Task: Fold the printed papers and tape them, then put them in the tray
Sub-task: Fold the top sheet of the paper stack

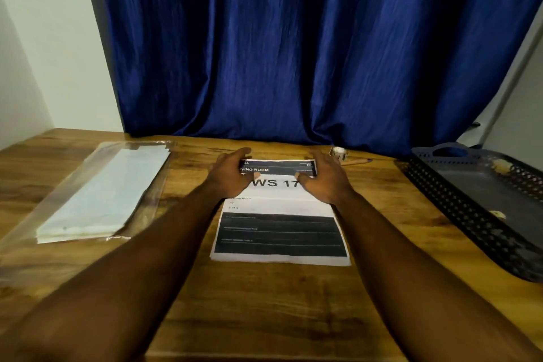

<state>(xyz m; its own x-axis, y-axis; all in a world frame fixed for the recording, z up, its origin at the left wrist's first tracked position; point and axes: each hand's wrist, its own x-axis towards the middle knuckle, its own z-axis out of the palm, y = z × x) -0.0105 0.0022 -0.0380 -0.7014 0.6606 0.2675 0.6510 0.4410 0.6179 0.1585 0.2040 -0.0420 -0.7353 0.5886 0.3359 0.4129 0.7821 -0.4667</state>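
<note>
Head view looks down on a wooden table point(264, 303) where 1 printed paper point(279, 214) lies flat at the centre, its near edge toward the person and its dark printed block on the near half. Both bare arms reach forward to the sheet's far edge. The left hand point(232, 173) pinches the far left corner, fingers curled over the edge and thumb pressed on the printed face beside the large "WS 17" lettering. The right hand point(323, 178) pinches the far right corner the same way. Whether that far edge has lifted off the table cannot be told. At the left, well apart from the sheet, a stack of pale papers point(102, 194) lies inside a clear plastic sleeve point(26, 244). At the right stands a dark perforated tray point(440, 153) holding 2 small pale scraps. A small tape roll point(339, 151) and a pencil point(355, 161) lie just beyond the right hand, before a blue curtain point(293, 38).
</note>
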